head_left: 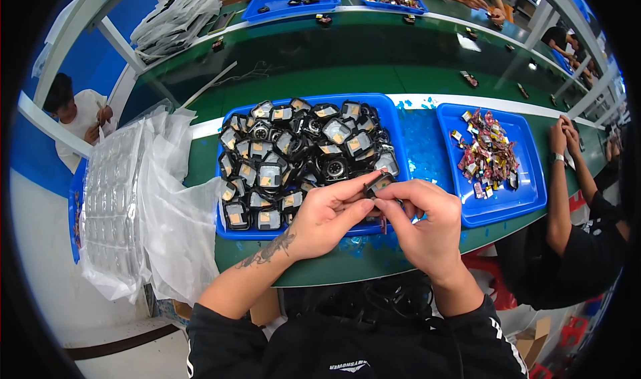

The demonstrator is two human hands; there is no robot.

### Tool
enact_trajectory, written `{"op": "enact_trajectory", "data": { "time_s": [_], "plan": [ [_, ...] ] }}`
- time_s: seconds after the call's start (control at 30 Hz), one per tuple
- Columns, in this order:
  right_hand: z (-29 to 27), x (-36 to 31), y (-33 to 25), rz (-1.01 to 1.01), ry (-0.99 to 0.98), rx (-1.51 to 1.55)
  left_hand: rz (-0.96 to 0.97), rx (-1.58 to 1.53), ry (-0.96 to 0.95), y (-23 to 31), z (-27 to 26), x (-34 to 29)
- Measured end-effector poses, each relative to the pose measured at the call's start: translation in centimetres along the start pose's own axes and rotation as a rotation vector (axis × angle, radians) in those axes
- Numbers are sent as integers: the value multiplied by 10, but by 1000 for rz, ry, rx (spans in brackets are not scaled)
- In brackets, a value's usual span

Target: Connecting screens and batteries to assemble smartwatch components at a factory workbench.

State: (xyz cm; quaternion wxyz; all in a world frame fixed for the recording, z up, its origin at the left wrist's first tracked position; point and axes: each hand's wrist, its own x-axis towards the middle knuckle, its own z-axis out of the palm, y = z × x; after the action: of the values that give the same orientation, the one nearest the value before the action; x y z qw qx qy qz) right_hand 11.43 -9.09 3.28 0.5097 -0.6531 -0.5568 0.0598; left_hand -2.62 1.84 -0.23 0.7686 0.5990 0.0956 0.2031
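Over the front right of a blue tray, my left hand pinches a small black watch case between thumb and fingers. My right hand closes on the same case from the other side, its thumb and fingertips meeting my left thumb. Part of the case is hidden by my fingers. A thin pinkish strip shows just below it. Heaped in the tray are many black watch cases, some showing square clear or tan faces, others a round dark back.
Right of the watch tray, another blue tray holds piled small pink, yellow and silver parts. Blue film scraps litter the green table between. Clear plastic blister trays stand at left. A co-worker's arms are at right; parts dot the green conveyor.
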Motion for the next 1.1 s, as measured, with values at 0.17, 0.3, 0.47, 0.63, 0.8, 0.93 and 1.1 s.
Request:
{"op": "enact_trajectory", "data": {
  "time_s": [0.17, 0.3, 0.47, 0.63, 0.8, 0.93, 1.1],
  "plan": [
    [0, 0, 2, 18, -13, 4, 28, 18, 13, -2, 1, -2],
    [-1, 1, 0, 54, -31, 6, 69, 42, 13, -5, 2, -2],
    [-7, 6, 1, 84, -71, -49, 7, 115, 8, -2, 5, -4],
    [-4, 8, 14, 76, -115, -112, 16, 48, 17, -2, 2, 0],
    [-9, -6, 8, 0, -80, 145, 83, -87, 181, 1, 6, 6],
    [-7, -11, 7, 96, -107, 260, 210, -57, 276, -1, 18, 3],
    [-13, -15, 8, 286, -130, 597, 404, 778, 146, 7, 11, -2]
  ]
}}
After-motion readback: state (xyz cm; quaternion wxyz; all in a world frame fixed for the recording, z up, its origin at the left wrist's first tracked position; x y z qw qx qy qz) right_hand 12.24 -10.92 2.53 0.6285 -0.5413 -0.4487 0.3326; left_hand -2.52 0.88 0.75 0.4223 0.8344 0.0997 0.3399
